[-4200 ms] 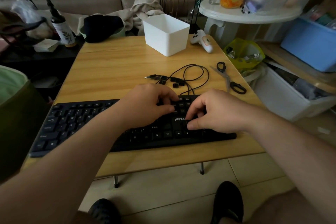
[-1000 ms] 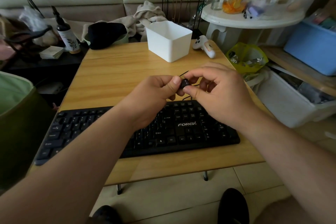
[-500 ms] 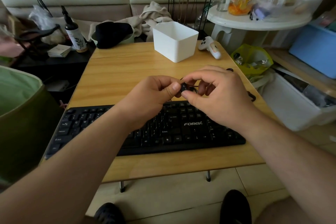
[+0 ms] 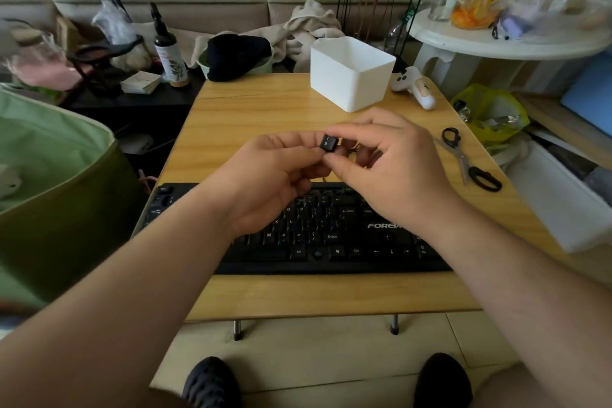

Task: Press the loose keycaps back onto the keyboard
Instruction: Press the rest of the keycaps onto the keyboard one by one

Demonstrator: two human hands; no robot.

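Keycap (image 4: 329,143): small, black and squarish, with a pale legend on its top face that is too small to read; it is held in the air above the far edge of the keyboard, tilted toward the camera.
Right hand (image 4: 390,162): thumb below and forefinger above pinch the keycap; the other fingers are curled loosely behind it.
Left hand (image 4: 271,172): fingers curled, with the fingertips (image 4: 313,142) meeting the keycap's left edge; whether they grip it or only touch it cannot be told.
Keyboard (image 4: 331,235): black, full-size, with white legends and the word FOREV partly showing at its right; it lies along the near edge of the table (image 4: 251,109), and both forearms cover parts of it.
Scissors (image 4: 470,159): black-handled, lying flat on the table beyond the keyboard's right end.
White bin (image 4: 351,73): open-topped, standing at the table's far side, well beyond the keyboard.
White controller (image 4: 414,86): lying just right of the white bin, far from the keyboard.
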